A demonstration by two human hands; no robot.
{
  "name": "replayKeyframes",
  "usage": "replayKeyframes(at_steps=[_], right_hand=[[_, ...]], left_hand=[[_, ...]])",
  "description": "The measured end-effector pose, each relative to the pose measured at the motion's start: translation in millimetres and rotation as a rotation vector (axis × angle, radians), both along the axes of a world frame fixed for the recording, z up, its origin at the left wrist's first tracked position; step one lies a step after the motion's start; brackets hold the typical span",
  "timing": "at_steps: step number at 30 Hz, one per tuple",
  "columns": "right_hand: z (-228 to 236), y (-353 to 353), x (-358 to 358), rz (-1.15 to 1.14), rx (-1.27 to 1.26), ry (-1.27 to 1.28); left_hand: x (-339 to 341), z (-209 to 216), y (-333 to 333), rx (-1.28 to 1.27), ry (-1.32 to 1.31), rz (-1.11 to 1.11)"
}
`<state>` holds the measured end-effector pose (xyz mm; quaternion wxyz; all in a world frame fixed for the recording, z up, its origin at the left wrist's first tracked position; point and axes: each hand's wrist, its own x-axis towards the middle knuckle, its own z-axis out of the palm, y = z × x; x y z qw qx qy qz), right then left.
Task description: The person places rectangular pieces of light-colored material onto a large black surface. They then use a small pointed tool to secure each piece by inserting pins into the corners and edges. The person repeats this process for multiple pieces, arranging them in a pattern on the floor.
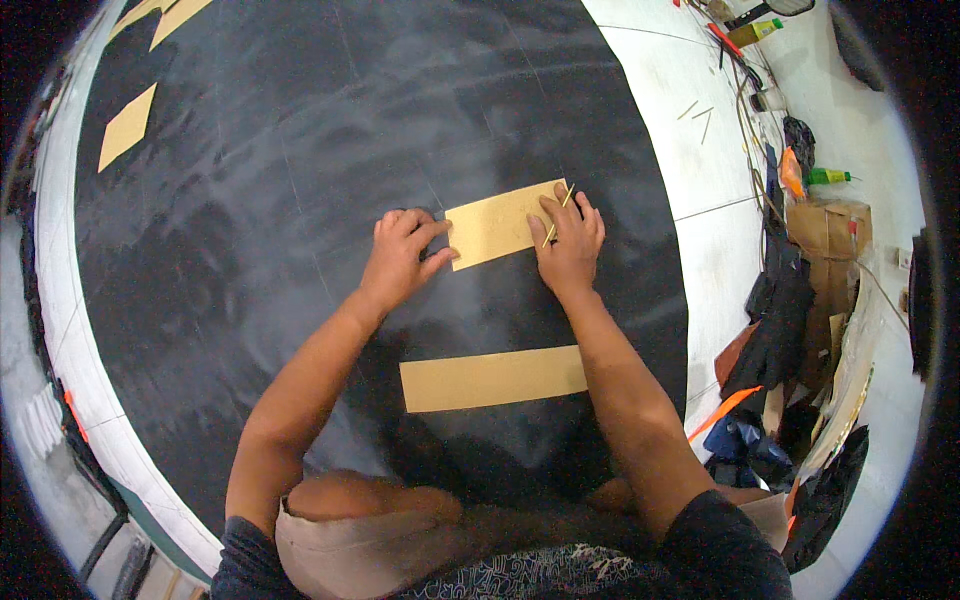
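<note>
A tan cardboard rectangle (490,230) lies slightly tilted on a large black sheet (250,300) marked with faint pale lines. My left hand (403,258) holds its left edge, with thumb and index finger on the two corners and the other fingers curled. On the card's right end rests my right hand (570,238), fingers partly spread on the surface. A thin yellow stick (549,236) passes between those fingers, pointing up and to the right; its exact kind is unclear. Nearer to me lies a longer cardboard strip (490,380), its right end hidden behind my right forearm.
Another cardboard piece (127,128) lies at the far left, with more at the top left edge. Along the right stand a brown cardboard box (830,232), green bottles (830,176), cables and dark cloth (780,310). Thin sticks (705,125) lie on the white floor.
</note>
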<state>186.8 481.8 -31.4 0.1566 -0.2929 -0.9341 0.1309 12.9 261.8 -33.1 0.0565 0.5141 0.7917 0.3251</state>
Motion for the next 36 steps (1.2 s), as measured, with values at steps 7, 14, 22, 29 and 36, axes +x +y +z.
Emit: replayKeyframes(at_steps=[7, 14, 22, 29, 36], right_hand=[[0, 6, 2, -0.003, -0.006, -0.008], [-2, 2, -1, 0.002, 0.004, -0.029], [-5, 5, 4, -0.017, 0.008, 0.006], [4, 9, 5, -0.034, -0.005, -0.059], [19, 28, 4, -0.082, -0.158, 0.041]], left_hand=[[-3, 19, 12, -0.182, 0.024, -0.079], [-14, 33, 59, -0.326, 0.344, -0.585], [8, 51, 110, -0.652, 0.204, -0.636], [12, 62, 134, -0.680, 0.322, -0.682], [16, 65, 146, -0.740, 0.322, -0.692]])
